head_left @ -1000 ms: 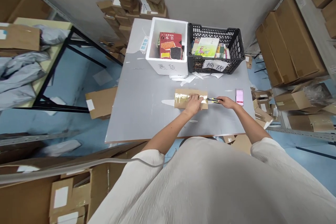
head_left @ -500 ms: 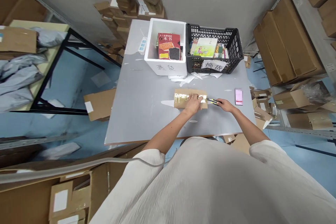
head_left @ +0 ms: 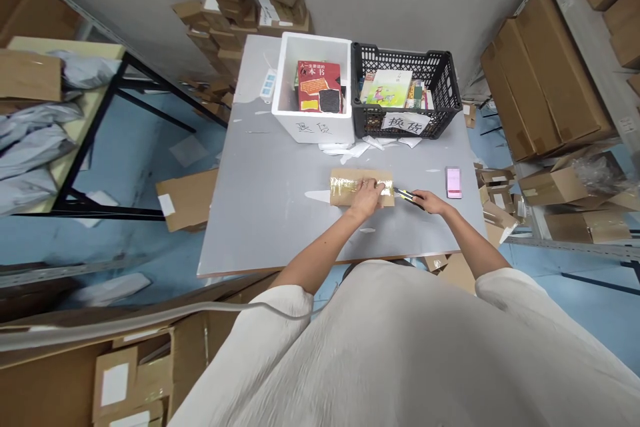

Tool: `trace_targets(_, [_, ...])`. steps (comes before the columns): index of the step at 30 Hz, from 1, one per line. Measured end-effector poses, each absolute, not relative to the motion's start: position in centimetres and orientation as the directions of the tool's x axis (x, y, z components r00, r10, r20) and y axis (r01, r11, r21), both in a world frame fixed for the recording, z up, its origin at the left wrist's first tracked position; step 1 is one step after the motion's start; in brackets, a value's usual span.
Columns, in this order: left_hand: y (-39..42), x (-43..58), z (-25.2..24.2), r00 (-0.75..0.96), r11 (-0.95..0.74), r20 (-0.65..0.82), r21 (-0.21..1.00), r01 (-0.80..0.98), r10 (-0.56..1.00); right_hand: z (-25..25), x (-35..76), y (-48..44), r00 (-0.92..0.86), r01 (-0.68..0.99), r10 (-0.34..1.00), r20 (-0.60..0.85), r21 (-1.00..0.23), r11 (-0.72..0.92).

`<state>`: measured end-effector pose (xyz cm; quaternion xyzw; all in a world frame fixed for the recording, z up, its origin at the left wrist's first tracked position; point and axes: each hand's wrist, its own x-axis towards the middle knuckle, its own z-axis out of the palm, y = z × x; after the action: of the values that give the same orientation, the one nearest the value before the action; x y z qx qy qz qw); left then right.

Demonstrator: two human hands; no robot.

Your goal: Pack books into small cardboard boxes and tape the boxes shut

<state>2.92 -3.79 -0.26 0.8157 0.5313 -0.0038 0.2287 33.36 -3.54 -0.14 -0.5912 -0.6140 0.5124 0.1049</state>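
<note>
A flat cardboard parcel (head_left: pixel 350 185) wrapped in shiny clear tape lies on the grey table (head_left: pixel 280 200). My left hand (head_left: pixel 367 196) presses flat on the parcel's right half, fingers spread. My right hand (head_left: pixel 430 201) is closed round a black and yellow utility knife (head_left: pixel 407 195). The knife's tip sits at the parcel's right end.
At the table's far edge stand a white foam box (head_left: pixel 310 90) with a red book and a black plastic crate (head_left: pixel 405 90) of books. A pink phone (head_left: pixel 453 182) lies right of the parcel. Paper scraps (head_left: pixel 367 145) lie by the boxes. Cardboard boxes crowd the floor and shelves.
My right hand with the knife has stayed at the parcel's right end with only a slight shift. My left hand stays on the parcel. The view has drifted a little.
</note>
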Motion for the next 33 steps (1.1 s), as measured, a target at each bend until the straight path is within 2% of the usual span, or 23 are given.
trace_targets(4, [-3.9,3.0,-0.2,0.425,-0.317,-0.244,0.38,0.869,0.872,0.3,34.0,-3.5,-0.323,0.64,0.726,-0.607,-0.705,-0.305])
trace_targets(10, [-3.9,3.1,-0.5,0.42,-0.311,-0.227,0.395,0.864,0.878,0.2,34.2,-3.5,-0.343,0.636,0.709,-0.617,-0.707,-0.308])
trace_targets(17, [-3.9,3.9,-0.2,0.424,-0.326,-0.228,0.366,0.871,0.876,-0.4,34.2,-3.8,-0.319,0.632,0.785,-0.531,-0.736,-0.241])
trace_targets(21, [-4.4,5.3,0.4,0.389,-0.309,-0.227,0.32,0.896,0.893,-0.3,34.4,-3.4,-0.334,0.668,0.821,-0.464,-0.73,-0.141])
trace_targets(26, [-4.5,6.6,0.0,0.423,-0.371,-0.13,0.301,0.879,0.897,-0.2,34.6,-2.4,-0.322,0.751,0.849,-0.419,-0.659,-0.04])
trace_targets(33, [-3.4,6.6,-1.9,0.445,-0.371,-0.173,0.339,0.865,0.879,-0.1,35.3,-1.4,-0.241,0.815,0.893,-0.379,-0.579,-0.025])
